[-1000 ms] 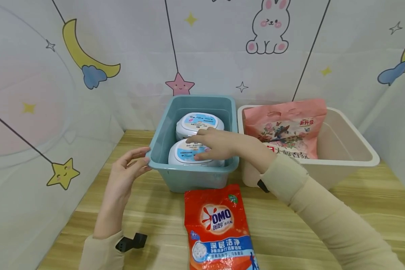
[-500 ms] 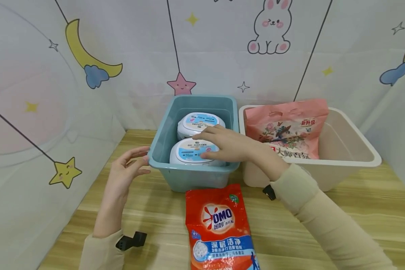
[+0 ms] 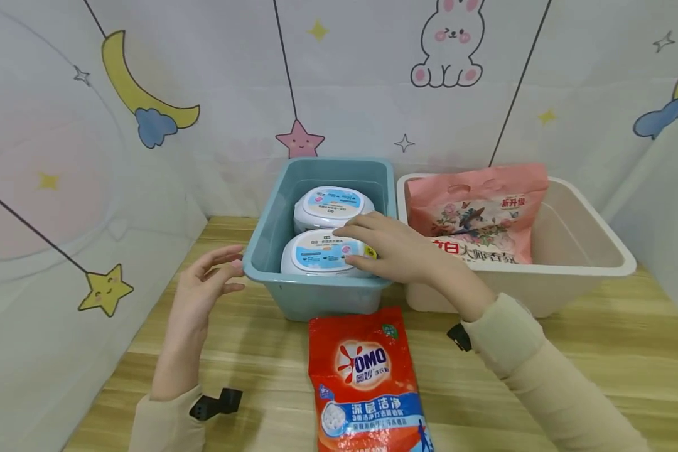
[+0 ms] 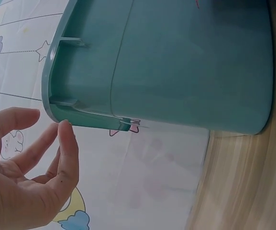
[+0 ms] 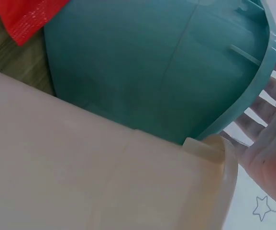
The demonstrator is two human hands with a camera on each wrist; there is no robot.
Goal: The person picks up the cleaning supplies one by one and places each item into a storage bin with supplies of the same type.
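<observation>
A blue-green plastic bin [image 3: 326, 298] stands in the middle. Inside it sit two white oval tubs with blue labels, the rear tub [image 3: 334, 207] behind the front tub [image 3: 322, 251]. My right hand [image 3: 398, 251] hovers over the right side of the front tub and the bin's rim, fingers spread loosely and holding nothing. My left hand [image 3: 206, 282] is at the bin's left rim, fingers relaxed; in the left wrist view its fingertips [image 4: 66, 129] are right at the rim corner. A red OMO washing powder bag [image 3: 367, 383] lies flat in front of the bin.
To the right, a cream bin [image 3: 593, 251] stands against the blue-green one. It holds a pink bag [image 3: 480, 213] printed with flowers, leaning above its rim. Both bins stand on a wood-grain table [image 3: 260, 376] before a cartoon-printed curtain [image 3: 361, 94].
My right hand has drawn back rightward across the front tub, baring more of its label. My left hand has eased slightly left from the bin's rim. The bags and bins stay put.
</observation>
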